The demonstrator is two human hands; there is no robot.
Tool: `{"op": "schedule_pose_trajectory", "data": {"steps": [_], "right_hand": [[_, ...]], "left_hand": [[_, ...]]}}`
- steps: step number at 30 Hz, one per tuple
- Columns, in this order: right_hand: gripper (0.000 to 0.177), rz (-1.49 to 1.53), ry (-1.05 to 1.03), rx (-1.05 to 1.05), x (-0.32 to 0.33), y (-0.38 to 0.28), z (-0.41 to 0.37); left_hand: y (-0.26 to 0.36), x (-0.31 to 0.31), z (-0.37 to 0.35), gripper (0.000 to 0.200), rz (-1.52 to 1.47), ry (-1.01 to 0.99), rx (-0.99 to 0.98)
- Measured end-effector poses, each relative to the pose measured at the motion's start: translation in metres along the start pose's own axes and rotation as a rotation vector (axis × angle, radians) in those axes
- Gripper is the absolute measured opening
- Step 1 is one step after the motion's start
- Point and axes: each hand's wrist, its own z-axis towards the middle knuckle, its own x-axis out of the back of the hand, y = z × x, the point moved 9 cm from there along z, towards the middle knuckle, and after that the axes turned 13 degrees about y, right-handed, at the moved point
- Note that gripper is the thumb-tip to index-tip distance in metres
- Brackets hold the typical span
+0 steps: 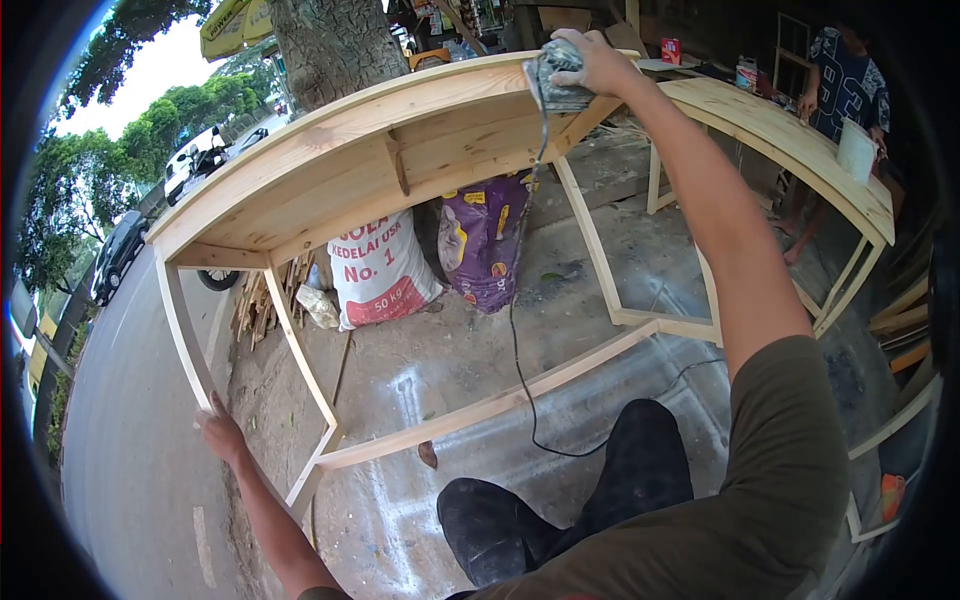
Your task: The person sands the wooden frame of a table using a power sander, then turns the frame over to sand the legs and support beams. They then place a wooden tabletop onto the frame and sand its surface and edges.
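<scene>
A wooden table [330,128] is ahead, its long axis running left to right. The right hand [597,66] curls over a corded power tool [556,82] against its far right end; the left hand [222,432], fingers bent, grips its left leg [184,325].

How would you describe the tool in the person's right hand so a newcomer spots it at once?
Find the nearest pale wooden table, then follow its top edge to the upper middle of the picture, where the right hand is. That hand holds a grey, mottled tool; its dark cord, trailing to the ground, sets it apart from the bare wood.
</scene>
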Motion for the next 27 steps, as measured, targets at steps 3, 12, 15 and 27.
{"op": "schedule_pose_trajectory", "data": {"steps": [3, 12, 15, 27], "right_hand": [[0.088, 0.012, -0.002, -0.067, 0.011, 0.059, 0.000], [0.086, 0.112, 0.038, 0.182, 0.024, -0.043, -0.005], [0.083, 0.039, 0.027, 0.155, 0.034, -0.115, -0.005], [0.056, 0.123, 0.091, 0.105, 0.123, -0.210, -0.055]], "left_hand": [[-0.004, 0.001, -0.003, 0.068, -0.008, 0.017, -0.006], [-0.018, 0.011, -0.013, 0.070, -0.022, 0.023, -0.003], [-0.025, 0.015, -0.016, 0.070, -0.028, 0.048, -0.008], [-0.042, 0.054, -0.045, 0.068, -0.040, 0.041, 0.042]]}}
